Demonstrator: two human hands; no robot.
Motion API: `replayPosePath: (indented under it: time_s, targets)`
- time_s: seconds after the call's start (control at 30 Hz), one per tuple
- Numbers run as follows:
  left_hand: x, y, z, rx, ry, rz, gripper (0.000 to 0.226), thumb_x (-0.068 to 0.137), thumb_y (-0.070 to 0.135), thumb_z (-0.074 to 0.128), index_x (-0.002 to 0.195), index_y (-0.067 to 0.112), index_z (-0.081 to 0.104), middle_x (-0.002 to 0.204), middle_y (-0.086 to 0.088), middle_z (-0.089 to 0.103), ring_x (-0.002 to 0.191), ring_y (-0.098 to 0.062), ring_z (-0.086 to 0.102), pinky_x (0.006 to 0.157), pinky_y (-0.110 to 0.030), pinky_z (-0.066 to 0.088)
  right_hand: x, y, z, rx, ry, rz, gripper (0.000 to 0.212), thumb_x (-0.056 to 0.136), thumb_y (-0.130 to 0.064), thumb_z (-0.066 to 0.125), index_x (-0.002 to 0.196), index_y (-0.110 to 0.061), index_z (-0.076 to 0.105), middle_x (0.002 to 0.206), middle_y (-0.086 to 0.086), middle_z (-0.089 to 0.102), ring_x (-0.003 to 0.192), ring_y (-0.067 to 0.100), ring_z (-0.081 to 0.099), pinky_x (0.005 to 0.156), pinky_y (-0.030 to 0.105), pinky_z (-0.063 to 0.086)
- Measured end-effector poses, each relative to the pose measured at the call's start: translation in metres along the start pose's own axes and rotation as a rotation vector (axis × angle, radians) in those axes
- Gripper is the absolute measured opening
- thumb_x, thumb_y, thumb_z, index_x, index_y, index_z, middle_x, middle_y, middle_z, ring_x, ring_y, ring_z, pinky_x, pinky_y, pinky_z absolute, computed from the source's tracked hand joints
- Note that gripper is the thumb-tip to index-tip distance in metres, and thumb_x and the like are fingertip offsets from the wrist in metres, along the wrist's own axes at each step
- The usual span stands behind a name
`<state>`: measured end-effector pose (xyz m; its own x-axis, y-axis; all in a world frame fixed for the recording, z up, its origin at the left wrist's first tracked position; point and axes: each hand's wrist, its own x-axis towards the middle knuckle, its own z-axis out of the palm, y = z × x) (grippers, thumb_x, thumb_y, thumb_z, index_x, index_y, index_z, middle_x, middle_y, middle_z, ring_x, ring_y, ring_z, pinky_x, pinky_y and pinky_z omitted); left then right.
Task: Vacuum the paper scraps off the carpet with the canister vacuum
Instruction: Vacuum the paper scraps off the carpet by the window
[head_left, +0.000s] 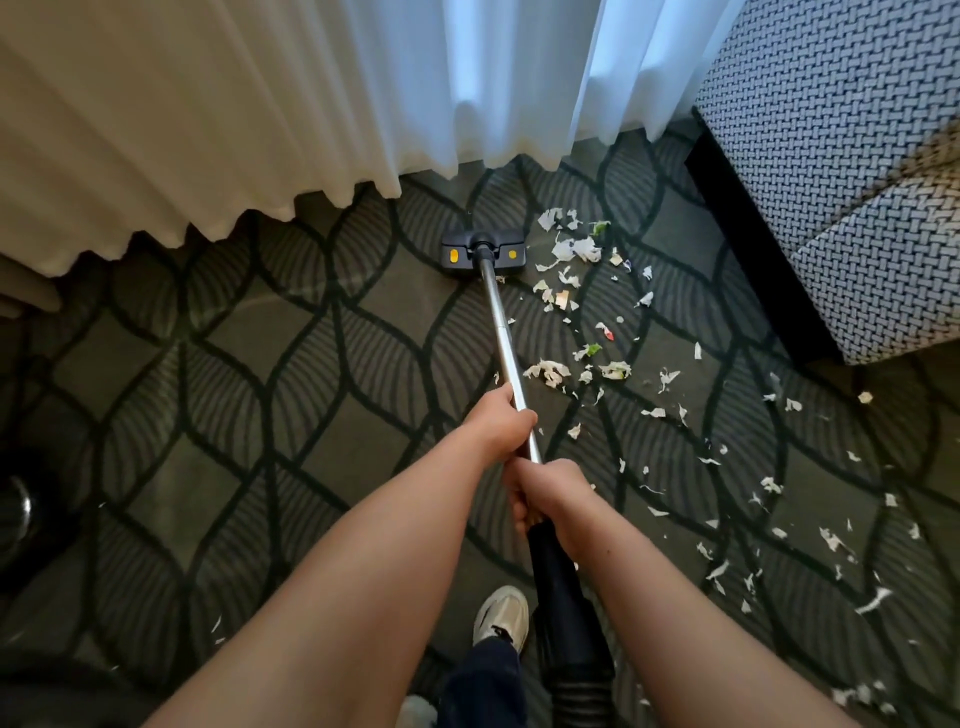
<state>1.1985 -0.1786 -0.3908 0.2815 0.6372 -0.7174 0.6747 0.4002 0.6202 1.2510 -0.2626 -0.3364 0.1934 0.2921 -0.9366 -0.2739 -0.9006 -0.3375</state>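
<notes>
Paper scraps (582, 249) litter the carpet (260, 364), centre to lower right. My left hand (501, 421) and right hand (545, 493) clamp the wand (501, 332); floor head (483, 253) sits just left of them. Mid-sweep, I judge; next, steer right.

No legible text, brand, number or sign recorded. Black plastic vacuum floor nozzle (457, 243): two yellow oval marks, no lettering resolved. Torn white paper scraps (584, 249): some coloured print flecks, too small to read.
</notes>
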Motion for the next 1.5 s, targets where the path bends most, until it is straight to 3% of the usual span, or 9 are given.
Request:
replayPosePath:
  time_s: [0.67, 1.0, 1.17, 1.4, 1.5]
  targets:
    - [-0.065, -0.04, 0.029, 0.032, -0.019, 0.003, 0.022, 0.091, 0.017, 0.054, 0.111, 0.01, 0.062, 0.111, -0.01, 0.067, 0.103, -0.027, 0.063, 0.096, -0.038, 0.051, -0.037, 0.071, 0.001, -0.077, 0.028, -0.009, 0.015, 0.085, -0.008, 0.052, 0.071, -0.007, 0.048, 0.038, 0.006, 0.044, 0.033, 0.018, 0.039, 0.042, 0.022, 0.038]
    - [-0.101, -0.074, 0.068, 0.027, -0.075, -0.016, 0.026, 0.093, 0.014, 0.055, 0.117, 0.009, 0.06, 0.11, -0.013, 0.067, 0.102, -0.029, 0.065, 0.094, -0.041, 0.053, -0.06, 0.133, -0.012, -0.09, 0.052, -0.021, 0.012, 0.083, -0.01, 0.055, 0.073, -0.005, 0.053, 0.045, 0.008, 0.046, 0.031, 0.017, 0.039, 0.042, 0.023, 0.039]
    - [-0.119, -0.085, 0.089, 0.025, -0.104, -0.022, 0.02, 0.093, 0.016, 0.053, 0.111, 0.01, 0.06, 0.107, -0.012, 0.067, 0.099, -0.029, 0.066, 0.09, -0.044, 0.055, -0.072, 0.159, -0.027, -0.105, 0.064, 0.003, 0.009, 0.082, -0.009, 0.054, 0.073, -0.005, 0.053, 0.036, 0.005, 0.045, 0.029, 0.017, 0.039, 0.043, 0.022, 0.038]
    - [-0.147, -0.083, 0.118, -0.035, -0.074, -0.037, 0.018, 0.092, 0.016, 0.054, 0.109, 0.016, 0.059, 0.109, -0.011, 0.067, 0.103, -0.029, 0.064, 0.093, -0.043, 0.053, -0.091, 0.178, -0.053, -0.107, 0.032, -0.002, 0.012, 0.086, -0.006, 0.055, 0.074, -0.006, 0.052, 0.042, 0.006, 0.044, 0.029, 0.014, 0.038, 0.04, 0.021, 0.037]
    - [-0.159, -0.075, 0.134, -0.081, -0.068, -0.063, 0.015, 0.093, 0.014, 0.053, 0.107, 0.015, 0.058, 0.104, -0.01, 0.067, 0.098, -0.029, 0.066, 0.086, -0.039, 0.056, -0.099, 0.183, -0.073, -0.124, 0.016, -0.006, 0.017, 0.087, -0.004, 0.052, 0.071, -0.006, 0.05, 0.046, 0.008, 0.043, 0.028, 0.015, 0.038, 0.037, 0.019, 0.036]
